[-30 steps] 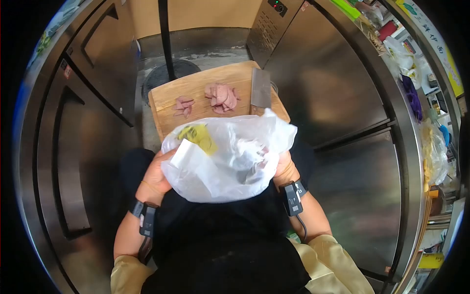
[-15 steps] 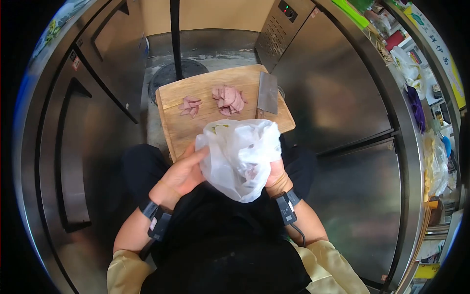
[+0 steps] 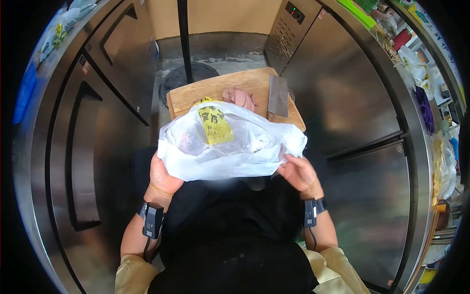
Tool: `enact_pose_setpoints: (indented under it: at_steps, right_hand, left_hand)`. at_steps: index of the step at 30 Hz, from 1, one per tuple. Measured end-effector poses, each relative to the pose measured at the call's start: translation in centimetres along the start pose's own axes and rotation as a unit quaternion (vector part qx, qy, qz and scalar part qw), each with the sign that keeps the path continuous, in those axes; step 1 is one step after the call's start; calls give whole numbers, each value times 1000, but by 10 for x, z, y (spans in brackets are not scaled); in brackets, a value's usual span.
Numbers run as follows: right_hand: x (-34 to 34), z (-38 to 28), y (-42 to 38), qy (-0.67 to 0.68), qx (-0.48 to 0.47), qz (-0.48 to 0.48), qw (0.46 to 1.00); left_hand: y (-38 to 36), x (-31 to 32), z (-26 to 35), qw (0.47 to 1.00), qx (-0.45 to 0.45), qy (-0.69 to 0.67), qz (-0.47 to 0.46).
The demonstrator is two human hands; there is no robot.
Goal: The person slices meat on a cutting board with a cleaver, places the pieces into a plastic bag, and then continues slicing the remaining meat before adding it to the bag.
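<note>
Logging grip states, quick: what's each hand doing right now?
Left hand: holding the white plastic bag at its left side.
Right hand: holding the same bag toward its right end.

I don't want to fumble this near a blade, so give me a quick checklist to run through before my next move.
1. Both hands on the bag: ok; left hand and right hand hold the white plastic bag at opposite ends.
2. Cleaver lying on the cutting board: ok, towards its right side.
3. Cleaver handle clear of the bag: cannot tell; the bag blocks the view.
4. Sliced meat fully in view: not ok; the bag partly hides it.
5. Bag contents identified: cannot tell through the plastic.
</note>
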State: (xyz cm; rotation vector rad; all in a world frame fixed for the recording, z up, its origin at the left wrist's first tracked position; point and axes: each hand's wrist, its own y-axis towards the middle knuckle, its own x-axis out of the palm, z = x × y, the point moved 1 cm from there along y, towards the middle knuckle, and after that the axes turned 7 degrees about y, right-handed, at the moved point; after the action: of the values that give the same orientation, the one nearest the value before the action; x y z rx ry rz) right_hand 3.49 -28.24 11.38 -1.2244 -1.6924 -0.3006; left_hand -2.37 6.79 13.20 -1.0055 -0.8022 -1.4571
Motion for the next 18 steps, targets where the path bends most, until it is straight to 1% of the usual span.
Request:
enact_pose_setpoints:
  at_steps: [1, 2, 3, 4, 5, 6, 7, 8, 9, 10, 11, 12, 13, 14, 15, 16, 17, 18]
  right_hand:
    - [11, -9, -9, -75, -40, 15, 996]
    - [21, -14, -18, -168, -105, 20, 980]
    - [33, -19, -26, -258, -168, 25, 951]
    - [46, -25, -34, -447, -243, 55, 859]
    - [61, -29, -45, -613, -306, 86, 723]
    - [89, -32, -54, -741, -377, 61, 553]
    - [107, -26, -58, -783, -372, 15, 498]
    - [123, -17, -56, -812, -315, -35, 490]
    - [128, -2, -45, -771, -311, -106, 545]
    - [128, 13, -32, -756, -296, -130, 569]
    - [106, 29, -3, -711, -310, -117, 620]
    - [88, 38, 22, -664, -323, -107, 666]
    - [91, 35, 33, -525, -241, -61, 814]
    - [83, 34, 42, -324, -198, -47, 924]
    - [78, 34, 47, -104, -141, -30, 984]
    - [74, 30, 46, -70, -114, -47, 990]
    - [71, 22, 41, -32, -90, -64, 993]
    - [68, 16, 36, 8, -68, -81, 994]
  left_hand:
    - [1, 3, 1, 1000, 7, 5, -3]
    - [2, 5, 1, 1000, 15, 11, -6]
    - [4, 2, 1, 1000, 18, 13, 2]
    - [7, -5, -2, 1000, 20, 13, 10]
    - [9, -8, -3, 1000, 19, 14, 18]
    - [12, -6, -6, 1000, 1, 1, 16]
    - [16, -3, -11, 1000, -17, -13, 14]
    - [20, 1, -16, 999, -38, -26, 12]
    - [22, 10, -23, 998, -61, -31, 9]
    - [24, 28, -30, 996, -84, -36, 5]
    - [25, 49, -37, 994, -105, -43, -1]
    - [25, 76, -41, 993, -106, -51, -5]
    - [24, 95, -38, 996, -88, 15, -31]
    - [21, 110, -36, 993, -66, 81, -55]
    - [20, 116, -35, 985, -42, 147, -75]
    - [19, 112, -31, 969, 13, 242, -36]
    - [17, 105, -21, 939, 65, 338, 2]
    - [15, 99, -12, 895, 114, 430, 39]
